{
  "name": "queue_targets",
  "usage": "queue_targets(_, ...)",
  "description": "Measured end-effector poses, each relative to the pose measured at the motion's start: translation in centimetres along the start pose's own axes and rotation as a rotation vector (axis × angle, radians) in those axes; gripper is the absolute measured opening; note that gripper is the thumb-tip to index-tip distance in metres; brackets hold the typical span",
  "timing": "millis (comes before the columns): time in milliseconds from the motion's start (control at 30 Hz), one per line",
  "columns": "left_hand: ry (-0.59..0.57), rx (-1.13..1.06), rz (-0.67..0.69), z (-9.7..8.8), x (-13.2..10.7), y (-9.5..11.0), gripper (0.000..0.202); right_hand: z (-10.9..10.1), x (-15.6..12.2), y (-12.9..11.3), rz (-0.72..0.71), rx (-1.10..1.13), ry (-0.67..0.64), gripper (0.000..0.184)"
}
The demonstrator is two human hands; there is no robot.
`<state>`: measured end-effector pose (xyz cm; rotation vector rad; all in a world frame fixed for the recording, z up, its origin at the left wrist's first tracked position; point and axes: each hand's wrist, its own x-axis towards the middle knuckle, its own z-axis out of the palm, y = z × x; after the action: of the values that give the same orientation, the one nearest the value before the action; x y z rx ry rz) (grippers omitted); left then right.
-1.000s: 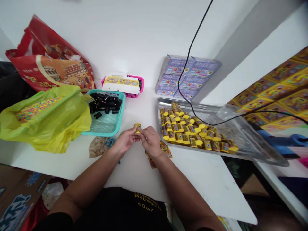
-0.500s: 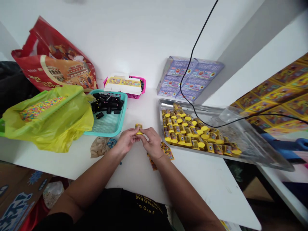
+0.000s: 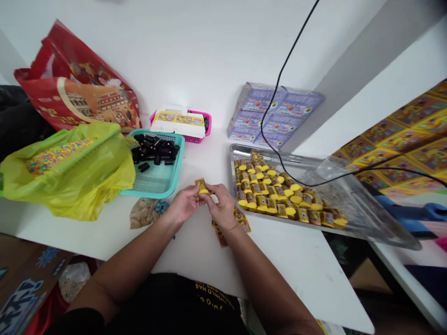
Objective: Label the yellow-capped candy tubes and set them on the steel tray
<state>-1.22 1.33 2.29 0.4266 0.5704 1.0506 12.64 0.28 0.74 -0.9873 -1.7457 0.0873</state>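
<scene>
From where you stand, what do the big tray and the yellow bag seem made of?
The big tray looks like polished stainless steel or aluminium: its rim shines brightly. The yellow bag seems thin, glossy plastic: it crinkles and lets the colourful contents show through.

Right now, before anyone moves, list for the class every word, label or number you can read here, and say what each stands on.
"WORLD HAS": yellow letters, upside down in this view, on the black shirt; the line below is too blurred to read.
Held roll: label too small to read.
Purple boxes: printing too small to read.
Cardboard: large blue lettering, cut off and unreadable.
</scene>
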Motion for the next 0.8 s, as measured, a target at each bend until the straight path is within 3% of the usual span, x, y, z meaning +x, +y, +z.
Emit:
queue_targets(167,0.006,0.001,-0.075,-0.3,0.1,0.2,0.023,0.1,-0.1,0.2,-0.060,-0.020,0.015,0.021)
queue_targets(300,0.071,0.034,-0.029,-0.4,0.3,-0.2,0.028,0.2,-0.3,0.3,-0.066,-0.050,-0.019,0.021)
queue_targets(567,0.050,0.027,-0.051,-0.5,0.3,-1.4,0.029,0.0,-0.3,1.0,-0.150,-0.145,-0.032,0.014)
queue_targets(800,0.070,-0.023,-0.091,-0.2,0.3,-1.0,0.020,-0.1,-0.3,0.5,-0.052,-0.061,0.008,0.010)
